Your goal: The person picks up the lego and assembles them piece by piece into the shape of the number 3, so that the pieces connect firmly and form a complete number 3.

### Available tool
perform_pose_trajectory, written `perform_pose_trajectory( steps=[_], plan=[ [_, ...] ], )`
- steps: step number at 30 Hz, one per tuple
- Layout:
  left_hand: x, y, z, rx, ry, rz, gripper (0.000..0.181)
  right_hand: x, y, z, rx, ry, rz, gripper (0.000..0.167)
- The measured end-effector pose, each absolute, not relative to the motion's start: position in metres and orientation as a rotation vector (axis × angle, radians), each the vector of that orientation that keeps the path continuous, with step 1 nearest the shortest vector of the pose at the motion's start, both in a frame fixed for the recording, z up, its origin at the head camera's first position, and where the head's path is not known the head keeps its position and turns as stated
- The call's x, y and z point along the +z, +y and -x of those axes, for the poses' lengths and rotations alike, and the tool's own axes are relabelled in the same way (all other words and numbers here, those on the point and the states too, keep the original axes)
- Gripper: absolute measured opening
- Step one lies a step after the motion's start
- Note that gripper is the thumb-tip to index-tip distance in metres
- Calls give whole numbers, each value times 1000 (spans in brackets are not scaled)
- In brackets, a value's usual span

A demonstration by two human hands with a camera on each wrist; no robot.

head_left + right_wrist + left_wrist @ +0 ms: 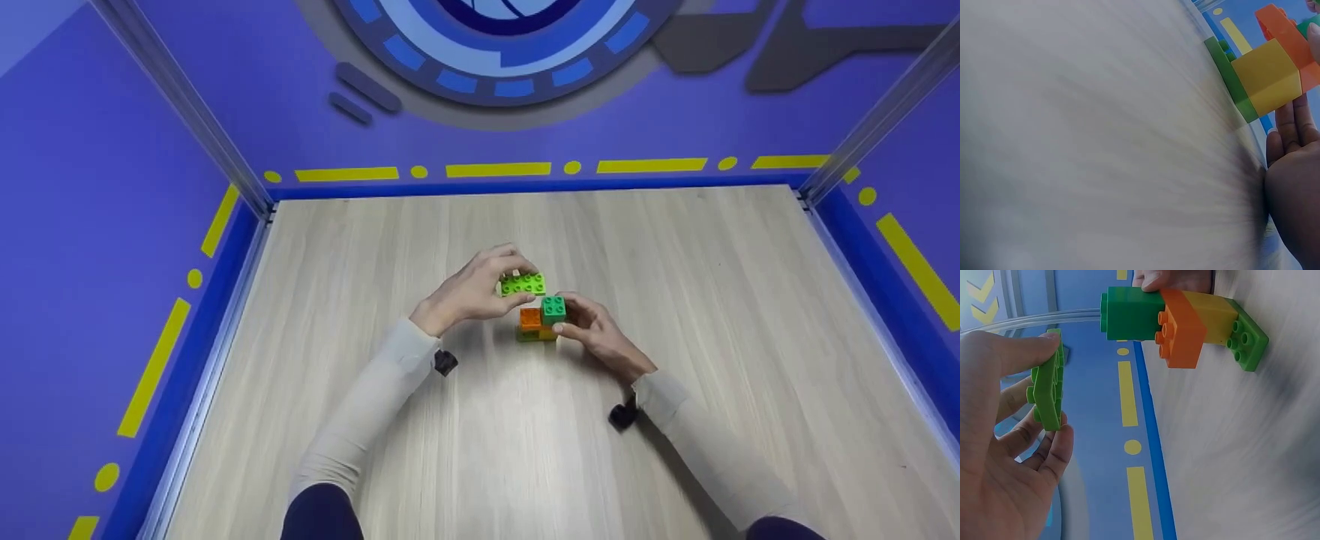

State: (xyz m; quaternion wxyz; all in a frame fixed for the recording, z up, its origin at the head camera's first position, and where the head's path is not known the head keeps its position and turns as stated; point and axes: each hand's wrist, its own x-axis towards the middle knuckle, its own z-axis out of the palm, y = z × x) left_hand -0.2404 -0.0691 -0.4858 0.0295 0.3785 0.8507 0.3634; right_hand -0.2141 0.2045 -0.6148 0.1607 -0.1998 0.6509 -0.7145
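Observation:
My left hand (480, 291) pinches a flat lime-green toy building brick (523, 283) between thumb and fingers. In the left wrist view, that lime brick (1047, 385) is held apart from a small stack, its studs facing away from it. The stack has a green base brick (1249, 338), a yellow brick (1269, 77), a wider orange brick (1185, 333) and a square dark-green brick (553, 308) on top. My right hand (600, 335) holds the stack at its right side, thumb and fingers around the dark-green brick. Part of the fingers is hidden behind the bricks.
A light wooden tabletop (487, 442) lies under both hands. Blue-purple panels with yellow dashes enclose it; the back wall (510, 142) stands beyond the bricks, the left wall (90, 247) and right wall (922, 217) at the sides.

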Motion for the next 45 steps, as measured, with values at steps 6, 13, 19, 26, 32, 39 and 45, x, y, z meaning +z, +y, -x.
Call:
perform_pose_trajectory(
  steps=[6, 13, 19, 26, 32, 39, 45],
  plan=[
    [-486, -63, 238, 1120, 2612, -1164, 32, -615, 205, 214, -2032, 1856, 601, 46],
    [-487, -57, 238, 1121, 2585, -1185, 32, -615, 205, 216, -2027, 1844, 604, 49],
    [-489, -52, 237, 1107, 2580, -1182, 33, -615, 206, 216, -2031, 1836, 622, 50],
    [-491, -47, 235, 1063, 2598, -1201, 33, -616, 206, 216, -2014, 1846, 633, 51],
    [-493, -44, 235, 1064, 2578, -1193, 33, -617, 206, 216, -2015, 1862, 622, 51],
    [-498, -43, 237, 1067, 2573, -1195, 32, -616, 206, 216, -1993, 1886, 603, 51],
    [-501, -43, 237, 1048, 2578, -1204, 33, -615, 205, 215, -1996, 1886, 587, 49]
  ],
)
